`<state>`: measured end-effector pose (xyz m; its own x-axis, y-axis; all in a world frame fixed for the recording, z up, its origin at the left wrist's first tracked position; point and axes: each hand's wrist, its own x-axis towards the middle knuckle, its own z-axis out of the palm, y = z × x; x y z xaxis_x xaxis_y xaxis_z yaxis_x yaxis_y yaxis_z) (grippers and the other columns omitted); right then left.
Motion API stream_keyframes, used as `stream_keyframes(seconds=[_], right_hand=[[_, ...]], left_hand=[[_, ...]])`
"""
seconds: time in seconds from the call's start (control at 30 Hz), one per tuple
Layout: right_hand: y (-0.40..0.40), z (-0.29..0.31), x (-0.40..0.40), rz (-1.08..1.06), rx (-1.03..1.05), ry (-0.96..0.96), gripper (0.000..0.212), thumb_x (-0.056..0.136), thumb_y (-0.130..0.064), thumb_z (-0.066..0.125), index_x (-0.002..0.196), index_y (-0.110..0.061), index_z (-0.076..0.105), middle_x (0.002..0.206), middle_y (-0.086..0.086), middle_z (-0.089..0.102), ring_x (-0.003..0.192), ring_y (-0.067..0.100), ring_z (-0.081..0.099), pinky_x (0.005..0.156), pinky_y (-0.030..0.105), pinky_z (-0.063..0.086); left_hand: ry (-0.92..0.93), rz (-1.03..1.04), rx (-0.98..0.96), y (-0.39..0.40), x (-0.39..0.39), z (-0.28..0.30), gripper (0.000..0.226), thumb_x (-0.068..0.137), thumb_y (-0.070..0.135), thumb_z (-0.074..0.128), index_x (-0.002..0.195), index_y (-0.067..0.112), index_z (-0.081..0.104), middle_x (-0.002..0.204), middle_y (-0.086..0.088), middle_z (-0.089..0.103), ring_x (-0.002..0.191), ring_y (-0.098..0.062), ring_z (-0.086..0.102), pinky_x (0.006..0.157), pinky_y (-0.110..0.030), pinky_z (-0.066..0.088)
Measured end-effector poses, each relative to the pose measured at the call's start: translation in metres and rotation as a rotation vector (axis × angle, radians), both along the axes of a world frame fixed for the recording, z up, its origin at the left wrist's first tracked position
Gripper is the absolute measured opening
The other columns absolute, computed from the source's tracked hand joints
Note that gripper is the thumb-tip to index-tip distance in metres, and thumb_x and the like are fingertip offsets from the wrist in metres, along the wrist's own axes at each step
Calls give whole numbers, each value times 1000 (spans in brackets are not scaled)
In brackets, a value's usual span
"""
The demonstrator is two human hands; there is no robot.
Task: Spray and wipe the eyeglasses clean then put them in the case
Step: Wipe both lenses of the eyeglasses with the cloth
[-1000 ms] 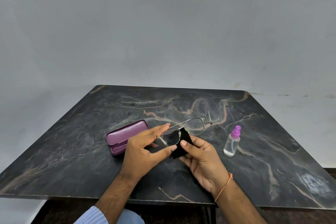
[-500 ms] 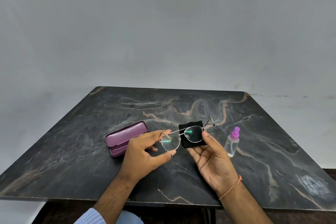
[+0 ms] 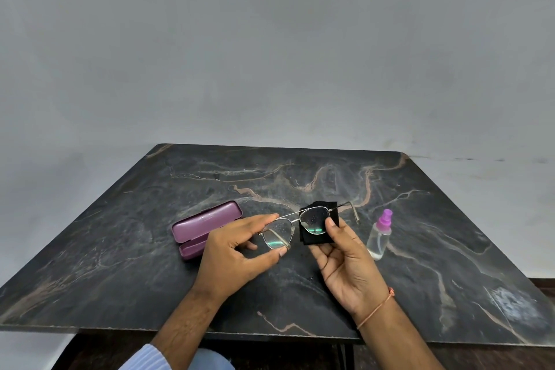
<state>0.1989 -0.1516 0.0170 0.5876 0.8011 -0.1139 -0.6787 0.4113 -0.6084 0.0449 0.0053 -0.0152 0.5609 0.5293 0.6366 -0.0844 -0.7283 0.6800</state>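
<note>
Thin metal-framed eyeglasses (image 3: 295, 227) are held above the dark marble table (image 3: 435, 249), lenses speckled with droplets. My left hand (image 3: 237, 252) pinches the left lens rim between forefinger and thumb. My right hand (image 3: 345, 261) holds a black cloth (image 3: 319, 224) behind the right lens, its thumb pressing on the lens edge. A purple glasses case (image 3: 204, 228) lies open on the table just left of my left hand. A small clear spray bottle (image 3: 380, 236) with a purple top stands to the right of my right hand.
The table's front edge (image 3: 270, 335) runs near my forearms. A plain grey wall (image 3: 270, 54) rises behind the table. An orange thread bracelet (image 3: 377, 311) circles my right wrist.
The cloth has shifted from the left lens to behind the right lens. My right hand moved right and up with it, while my left hand kept its pinch on the left rim.
</note>
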Motion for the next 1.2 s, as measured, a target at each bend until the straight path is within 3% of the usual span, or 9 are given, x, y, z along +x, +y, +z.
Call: stream_keyframes(seconds=[0.17,0.33,0.47,0.6,0.7,0.8,0.93,1.03,1.2], right_hand=[[-2,2,0,92,-11,8,29,92,-14,66,111,6,77,118,30,76,102,34,80,75,38,67],[0,1,0,75,-35,-23,36,91,-13,68,117,11,74,119,30,75,103,33,80,73,36,67],[4,0,0,70,-60,-46,37,94,-13,68,121,11,71,114,25,78,94,27,81,69,32,66],[7,-1,0,76,-110,-84,27,95,-14,69,111,6,75,105,21,79,84,23,80,65,29,64],[7,1,-1,65,-110,-96,24,99,-16,67,108,4,77,108,22,79,86,24,79,64,31,65],[7,-4,-2,-9,-131,-110,19,99,-10,65,108,3,74,110,24,77,93,29,78,70,37,67],[6,-16,-9,-204,-212,-261,14,98,-4,65,98,-5,79,103,23,78,91,31,76,76,42,62],[6,-26,-9,-412,-323,-516,12,95,-9,74,95,-17,83,105,13,79,94,38,75,78,47,58],[-1,-30,19,-655,-518,-789,17,87,-25,86,86,-42,84,86,3,78,79,12,69,82,38,58]], left_hand=[[-32,-18,-38,0,0,0,60,75,23,101,132,28,80,125,19,81,111,-13,79,73,-38,68],[-94,-62,-127,-1,0,2,55,80,33,91,133,33,78,121,15,82,107,-16,81,71,-42,71],[-140,-101,-238,-4,0,6,55,78,36,89,132,41,77,109,8,83,92,-12,80,70,-26,67],[-140,-89,-350,0,-1,1,57,77,41,90,132,39,78,115,1,83,69,-36,75,73,-45,65],[-175,-86,-412,2,0,2,54,77,31,94,129,29,80,122,3,83,83,-24,76,82,-57,66],[-235,-104,-483,2,1,4,51,78,15,98,122,35,83,120,0,85,98,-19,81,91,-40,69],[-225,-58,-467,1,1,5,47,74,24,92,120,28,83,120,1,85,92,-26,85,87,-37,70],[-176,-50,-413,0,2,5,44,76,22,94,118,27,84,118,3,85,94,-25,85,82,-34,70],[-42,-63,-323,-2,4,2,48,76,10,99,117,30,84,114,11,85,99,-20,83,85,-34,69]])
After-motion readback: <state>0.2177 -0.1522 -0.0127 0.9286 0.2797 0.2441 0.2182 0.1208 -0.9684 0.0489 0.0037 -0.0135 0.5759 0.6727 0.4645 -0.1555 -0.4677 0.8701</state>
